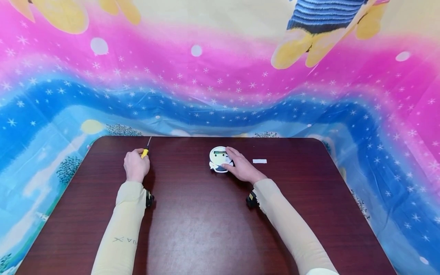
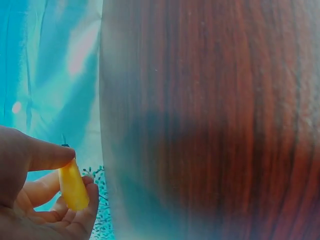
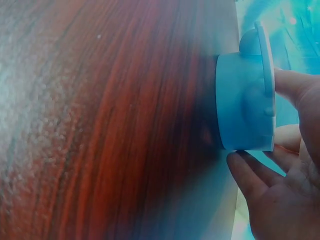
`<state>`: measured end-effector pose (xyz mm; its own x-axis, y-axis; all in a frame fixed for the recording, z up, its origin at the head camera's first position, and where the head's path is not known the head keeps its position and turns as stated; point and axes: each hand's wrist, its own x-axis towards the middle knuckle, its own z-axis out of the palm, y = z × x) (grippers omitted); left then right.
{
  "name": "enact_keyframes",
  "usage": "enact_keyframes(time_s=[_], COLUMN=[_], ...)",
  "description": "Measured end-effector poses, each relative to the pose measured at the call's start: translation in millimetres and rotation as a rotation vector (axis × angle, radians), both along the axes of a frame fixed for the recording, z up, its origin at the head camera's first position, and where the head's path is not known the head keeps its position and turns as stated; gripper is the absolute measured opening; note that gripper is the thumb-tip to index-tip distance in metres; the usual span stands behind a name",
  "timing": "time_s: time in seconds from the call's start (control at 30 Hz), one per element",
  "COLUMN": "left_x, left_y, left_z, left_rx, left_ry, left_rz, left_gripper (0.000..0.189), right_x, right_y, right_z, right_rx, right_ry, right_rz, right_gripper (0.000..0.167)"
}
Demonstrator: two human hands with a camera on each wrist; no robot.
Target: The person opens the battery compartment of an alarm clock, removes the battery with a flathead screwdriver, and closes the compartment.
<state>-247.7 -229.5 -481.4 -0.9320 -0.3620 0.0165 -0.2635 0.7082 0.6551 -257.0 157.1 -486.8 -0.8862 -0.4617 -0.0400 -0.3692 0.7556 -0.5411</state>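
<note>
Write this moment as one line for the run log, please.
left hand: holds yellow-handled tool | right hand: holds white round device | white strip: on table

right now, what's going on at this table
A person's left hand holds a yellow-handled screwdriver, well apart from the round white device. The right hand grips that device on the dark table. A narrow slot shows in the device's top, and a small white strip lies to its right.

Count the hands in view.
2: the left hand, gripping a yellow-handled tool at the left of the table, and the right hand, holding the round white device farther right.
</note>
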Motion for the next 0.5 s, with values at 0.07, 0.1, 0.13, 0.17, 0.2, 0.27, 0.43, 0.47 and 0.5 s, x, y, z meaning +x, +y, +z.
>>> enact_keyframes(time_s=[0.07,0.1,0.13,0.17,0.2,0.27,0.43,0.47,0.5], left_x=[-0.2,-0.2,-0.3,-0.4,-0.5,-1.0,-0.9,-0.9,-0.7], left_y=[1.5,2.3,3.1,3.6,4.3,5.3,7.3,8.0,8.8], left_z=[1.7,2.6,3.3,3.9,4.7,6.2,10.3,10.9,11.4], left_rx=[0.008,0.008,0.009,0.010,0.009,0.008,0.026,0.030,0.033], left_ry=[0.022,0.034,0.046,0.057,0.068,0.080,0.093,0.094,0.100], left_rz=[-0.001,-0.002,-0.003,-0.003,-0.004,-0.008,-0.019,-0.022,-0.021], left_gripper=[0.043,0.042,0.042,0.041,0.041,0.041,0.041,0.041,0.041], right_x=[-0.1,0.1,0.2,0.3,0.3,0.3,-0.5,-0.7,-0.8], right_y=[0,0,-1,-1,-1,-1,-2,-2,-2], right_z=[-0.1,0.2,0.3,0.6,0.7,0.8,-0.3,-0.5,-0.6], right_rx=[-0.003,-0.006,-0.009,-0.011,-0.013,-0.017,-0.023,-0.023,-0.022], right_ry=[-0.004,-0.009,-0.011,-0.014,-0.017,-0.019,-0.015,-0.015,-0.014], right_rz=[-0.002,-0.003,-0.005,-0.006,-0.007,-0.011,-0.018,-0.019,-0.019], right_gripper=[0.077,0.077,0.077,0.077,0.077,0.077,0.076,0.076,0.076])
